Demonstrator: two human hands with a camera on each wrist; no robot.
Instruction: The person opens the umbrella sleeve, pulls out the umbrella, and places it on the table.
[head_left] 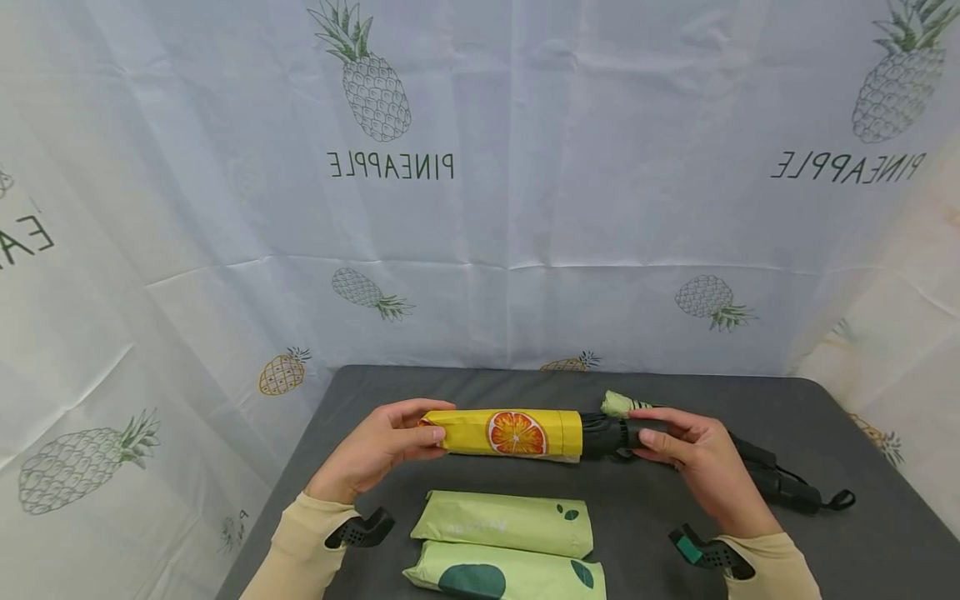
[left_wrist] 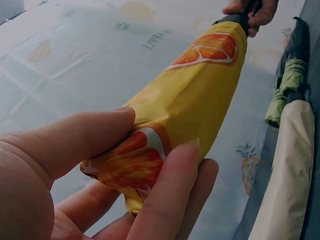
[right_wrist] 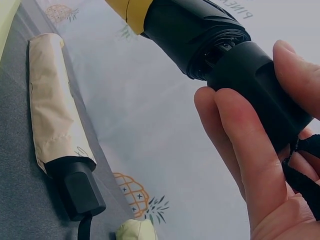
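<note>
Both hands hold a folded umbrella level above the table, in a yellow sleeve printed with orange slices. My left hand pinches the sleeve's closed end between thumb and fingers; in the left wrist view the yellow fabric puckers there. At the other end, my right hand grips the black handle, with its dark wrist strap hanging by the palm. Dark folded canopy shows between sleeve and handle. A beige-sleeved umbrella lies on the table beyond, mostly hidden in the head view.
Two light green sleeves with leaf prints lie side by side at the table's front. Green-and-black folded umbrella parts lie behind the right hand, a black handle to its right. Pineapple-printed curtain surrounds the grey table.
</note>
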